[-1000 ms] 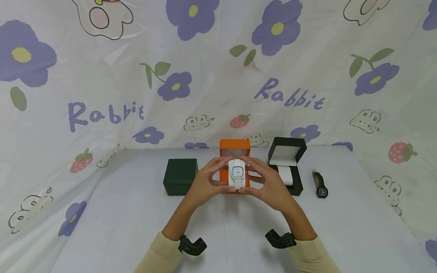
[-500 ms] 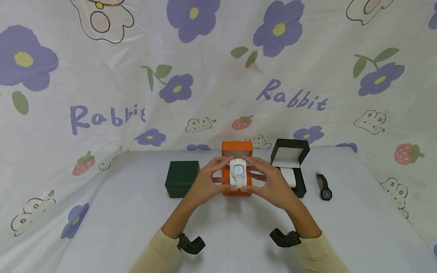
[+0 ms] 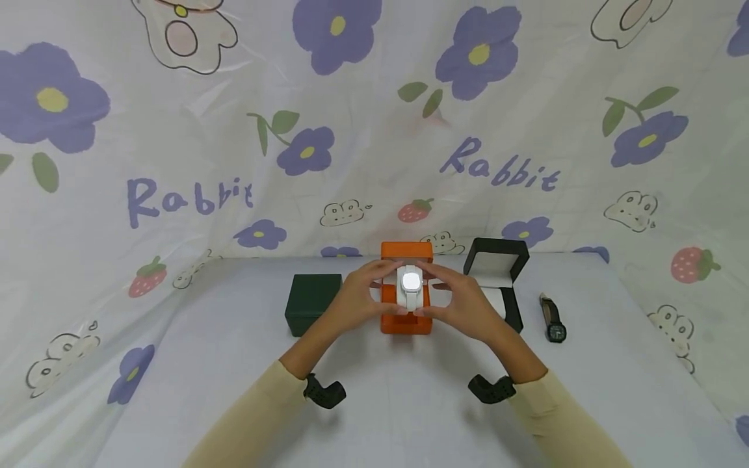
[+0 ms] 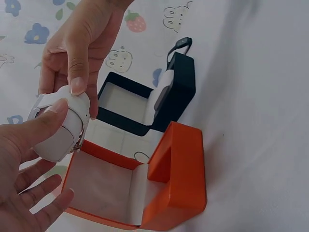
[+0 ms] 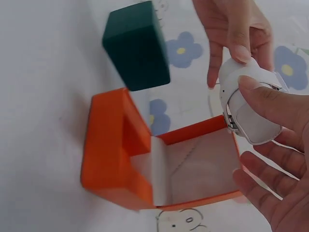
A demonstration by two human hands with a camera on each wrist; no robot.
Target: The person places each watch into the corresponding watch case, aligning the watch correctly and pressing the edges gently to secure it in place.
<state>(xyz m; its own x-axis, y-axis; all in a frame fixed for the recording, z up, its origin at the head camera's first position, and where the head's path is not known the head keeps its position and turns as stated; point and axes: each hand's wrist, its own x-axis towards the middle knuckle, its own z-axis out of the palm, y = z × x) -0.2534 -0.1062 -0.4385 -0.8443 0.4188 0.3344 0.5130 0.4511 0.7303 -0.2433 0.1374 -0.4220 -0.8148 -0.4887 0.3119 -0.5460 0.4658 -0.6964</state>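
Observation:
Both hands hold a white watch (image 3: 411, 283) strapped round a white cushion, above the orange watch box (image 3: 406, 326). My left hand (image 3: 358, 300) pinches it from the left, thumb low and forefinger high. From the right, my right hand (image 3: 465, 304) grips it in the same manner. Glare hides the dial in the head view. In the left wrist view the cushion's rounded side (image 4: 58, 135) and part of the strap show. The orange box's lid stands raised, and its open body is partly hidden behind the hands.
A closed dark green box (image 3: 313, 300) stands left of the orange one. To the right is a black watch box (image 3: 499, 246), lid up, with white inside. Farther right lies a watch with a dark strap (image 3: 552, 322). A patterned cloth (image 3: 374, 149) hangs behind the white tabletop (image 3: 386, 416).
Both hands have moved the white watch and its cushion slightly farther away, over the orange box. The watch has tilted, so its dial went from readable to bright glare.

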